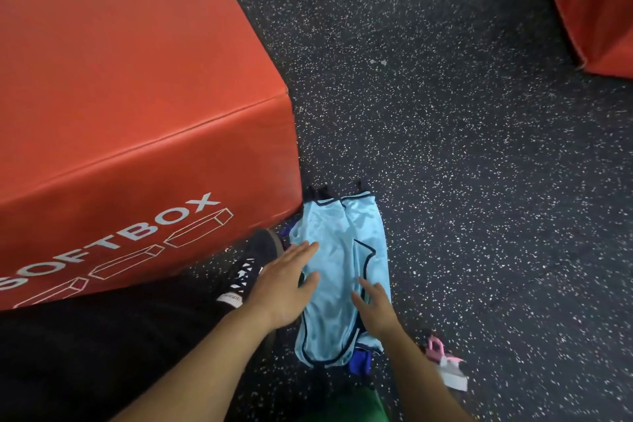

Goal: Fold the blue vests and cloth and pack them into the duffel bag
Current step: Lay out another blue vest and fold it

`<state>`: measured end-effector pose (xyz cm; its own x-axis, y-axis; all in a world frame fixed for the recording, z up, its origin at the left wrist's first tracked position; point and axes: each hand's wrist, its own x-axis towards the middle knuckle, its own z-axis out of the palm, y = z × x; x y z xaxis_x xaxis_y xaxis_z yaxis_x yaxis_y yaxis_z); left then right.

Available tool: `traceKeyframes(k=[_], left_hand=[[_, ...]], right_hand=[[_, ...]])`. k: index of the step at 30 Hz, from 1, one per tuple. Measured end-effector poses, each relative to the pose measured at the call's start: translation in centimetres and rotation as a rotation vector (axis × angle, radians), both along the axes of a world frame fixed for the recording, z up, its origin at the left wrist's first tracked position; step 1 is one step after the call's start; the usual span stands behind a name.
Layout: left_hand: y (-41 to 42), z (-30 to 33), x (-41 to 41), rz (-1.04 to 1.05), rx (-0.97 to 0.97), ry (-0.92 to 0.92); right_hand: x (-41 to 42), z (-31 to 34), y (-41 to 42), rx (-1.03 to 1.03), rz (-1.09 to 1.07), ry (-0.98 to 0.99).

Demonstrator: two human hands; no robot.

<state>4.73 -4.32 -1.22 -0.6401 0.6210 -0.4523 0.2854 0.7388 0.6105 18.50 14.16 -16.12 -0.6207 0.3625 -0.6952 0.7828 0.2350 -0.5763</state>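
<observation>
smoothing: light blue vest (337,271) on the floor (479,147), beside the red softbox (130,106)
left hand (286,288): flat on the vest, fingers straight; no grip
right hand (375,307): fingers relaxed, resting on it
tip: press outward, flatten creases; then fold evenly
duffel bag: unseen

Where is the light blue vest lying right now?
In the head view, the light blue vest lies on the speckled floor, low centre, right of the red soft box, with both hands on it.
</observation>
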Motion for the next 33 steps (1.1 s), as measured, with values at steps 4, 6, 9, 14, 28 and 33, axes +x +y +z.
traceKeyframes(k=[4,6,9,14,28,33], left_hand=[[-0.1,0.2,-0.9,0.051,0.005,-0.016],[-0.1,0.5,-1.1,0.069,0.014,-0.022],[0.1,1.1,-1.4,0.079,0.042,-0.012],[0.5,3.8,-2.3,0.114,0.128,0.052],[-1.1,20.5,-6.1,0.011,0.320,0.453],[-3.2,28.6,-8.0,0.042,0.439,0.600]], right_hand=[[-1.7,-0.7,-0.3,0.026,0.004,-0.044],[-2.2,0.6,-0.4,0.056,-0.014,0.011],[-2.3,3.7,-0.3,0.063,-0.119,0.147],[-2.6,11.6,1.5,0.047,-0.192,0.446],[-8.2,38.6,3.1,0.106,0.012,0.869],[-10.7,49.0,1.3,0.252,0.130,0.985]])
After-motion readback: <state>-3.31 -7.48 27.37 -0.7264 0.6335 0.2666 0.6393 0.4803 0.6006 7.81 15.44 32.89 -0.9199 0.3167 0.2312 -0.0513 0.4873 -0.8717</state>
